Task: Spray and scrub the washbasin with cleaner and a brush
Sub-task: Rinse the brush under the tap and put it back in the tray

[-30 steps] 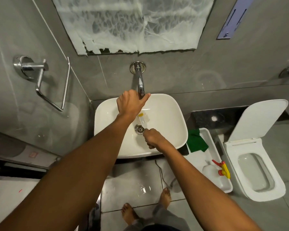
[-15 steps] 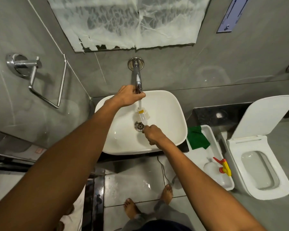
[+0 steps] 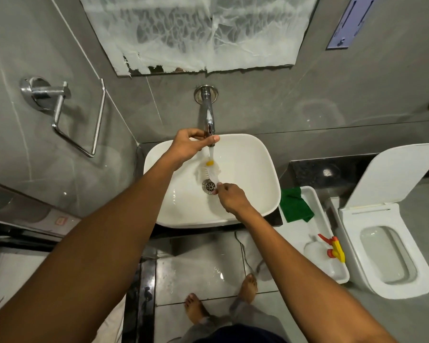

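A white washbasin (image 3: 253, 169) sits under a chrome wall tap (image 3: 208, 112). My left hand (image 3: 187, 147) grips the tap's tip, and water streams from it. My right hand (image 3: 229, 198) holds the handle of a small white brush (image 3: 209, 170) with a yellow tip. The brush head lies under the stream, just above the drain (image 3: 209, 186). The cleaner spray bottle (image 3: 326, 248), with a red and yellow trigger, lies in a white tray (image 3: 315, 201) to the right of the basin.
A green cloth (image 3: 295, 206) hangs over the tray's far end. A white toilet (image 3: 386, 248) with its lid up stands at the right. A chrome towel ring (image 3: 67, 115) is on the left wall. My bare feet stand on the wet floor tiles (image 3: 196, 273).
Water now runs from the tap onto the brush head. My left hand has shifted slightly on the tap's tip. My right hand stays at the drain with the brush.
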{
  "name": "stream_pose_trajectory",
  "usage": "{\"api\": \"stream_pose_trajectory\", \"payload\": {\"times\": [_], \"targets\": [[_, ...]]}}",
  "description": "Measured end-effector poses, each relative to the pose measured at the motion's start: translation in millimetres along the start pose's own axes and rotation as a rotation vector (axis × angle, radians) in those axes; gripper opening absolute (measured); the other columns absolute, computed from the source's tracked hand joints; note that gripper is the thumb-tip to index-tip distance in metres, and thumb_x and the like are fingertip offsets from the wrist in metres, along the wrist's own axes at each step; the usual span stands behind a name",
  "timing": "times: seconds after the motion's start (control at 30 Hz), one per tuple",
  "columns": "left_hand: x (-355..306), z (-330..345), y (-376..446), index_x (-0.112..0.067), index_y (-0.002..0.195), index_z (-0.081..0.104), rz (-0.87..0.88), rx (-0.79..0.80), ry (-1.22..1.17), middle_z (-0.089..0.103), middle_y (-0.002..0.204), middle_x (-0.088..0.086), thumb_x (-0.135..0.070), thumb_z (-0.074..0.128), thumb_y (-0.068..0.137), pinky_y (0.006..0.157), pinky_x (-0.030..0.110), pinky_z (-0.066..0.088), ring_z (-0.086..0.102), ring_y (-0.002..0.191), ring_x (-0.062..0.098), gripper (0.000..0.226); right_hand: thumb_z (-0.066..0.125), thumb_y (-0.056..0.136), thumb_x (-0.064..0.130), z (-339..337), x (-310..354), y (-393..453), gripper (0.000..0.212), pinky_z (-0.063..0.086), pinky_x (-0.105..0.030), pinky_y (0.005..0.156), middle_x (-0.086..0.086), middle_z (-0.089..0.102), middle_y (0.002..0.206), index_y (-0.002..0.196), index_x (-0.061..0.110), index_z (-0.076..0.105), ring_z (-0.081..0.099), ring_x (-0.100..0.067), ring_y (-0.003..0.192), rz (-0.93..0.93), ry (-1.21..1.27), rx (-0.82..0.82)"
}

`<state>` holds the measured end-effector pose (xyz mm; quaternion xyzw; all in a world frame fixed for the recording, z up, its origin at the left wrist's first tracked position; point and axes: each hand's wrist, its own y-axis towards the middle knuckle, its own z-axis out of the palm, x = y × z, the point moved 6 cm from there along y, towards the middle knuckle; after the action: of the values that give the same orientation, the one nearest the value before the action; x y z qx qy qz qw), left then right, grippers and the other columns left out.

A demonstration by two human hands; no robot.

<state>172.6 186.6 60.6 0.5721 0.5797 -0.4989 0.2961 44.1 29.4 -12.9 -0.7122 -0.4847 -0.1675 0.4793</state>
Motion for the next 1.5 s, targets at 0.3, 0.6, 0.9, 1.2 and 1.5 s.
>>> {"api": "stream_pose_trajectory", "payload": {"times": [0.3, 0.6, 0.9, 1.2, 1.5], "targets": [[-0.3, 6.7, -6.5, -0.019, 0.112, 0.083, 0.002, -0.004, -0.073, 0.083, 0.086, -0.012, -0.041, 0.087, 0.087, 0.079, 0.011, 0.051, 0.068, 0.072, -0.014, 0.035, 0.038, 0.115, 0.035, 26.2, -9.5, -14.4, 0.039, 0.019, -0.017, 0.034, 0.007, 0.031, 0.046, 0.107, 0.012, 0.069, 0.023, -0.006, 0.033, 0.409, 1.265, 0.452], [-0.9, 5.4, -8.5, -0.020, 0.114, 0.083, -0.043, 0.003, -0.072, 0.084, 0.093, -0.013, -0.047, 0.086, 0.086, 0.082, 0.015, 0.044, 0.068, 0.085, -0.013, 0.039, 0.042, 0.112, 0.044, 0.3, -26.5, -5.0, 0.051, 0.045, -0.028, 0.058, -0.001, 0.058, 0.075, 0.120, 0.008, 0.078, 0.053, -0.019, 0.062, 0.186, 0.348, -0.007], [-2.1, 8.4, -13.9, -0.017, 0.117, 0.082, -0.033, -0.014, -0.097, 0.084, 0.103, -0.003, -0.045, 0.085, 0.088, 0.085, 0.017, 0.045, 0.070, 0.081, -0.017, 0.039, 0.039, 0.114, 0.040, 17.4, -40.0, -7.2, 0.049, 0.029, -0.023, 0.045, 0.003, 0.041, 0.064, 0.107, 0.011, 0.078, 0.030, -0.010, 0.045, 0.318, 0.725, 0.167], [-3.4, -4.1, -16.5, -0.039, 0.103, 0.083, -0.141, -0.204, 0.220, 0.061, 0.128, -0.020, -0.081, 0.083, 0.064, 0.111, 0.041, 0.033, 0.040, 0.132, 0.024, 0.057, 0.045, 0.114, 0.039, 20.7, -23.4, -13.1, 0.039, 0.020, -0.016, 0.034, 0.007, 0.031, 0.053, 0.105, 0.012, 0.073, 0.024, -0.004, 0.034, 0.382, 0.995, 0.349], [-21.9, 21.5, -29.6, -0.023, 0.090, 0.077, -0.060, -0.607, 0.547, 0.055, 0.129, -0.003, -0.075, 0.077, 0.075, 0.105, 0.050, 0.027, 0.045, 0.130, 0.025, 0.054, 0.042, 0.112, 0.037, 22.1, -26.1, -2.3, 0.042, 0.044, -0.030, 0.073, -0.005, 0.060, 0.092, 0.095, 0.016, 0.073, 0.052, -0.024, 0.076, 0.141, 0.219, 0.046]]}}
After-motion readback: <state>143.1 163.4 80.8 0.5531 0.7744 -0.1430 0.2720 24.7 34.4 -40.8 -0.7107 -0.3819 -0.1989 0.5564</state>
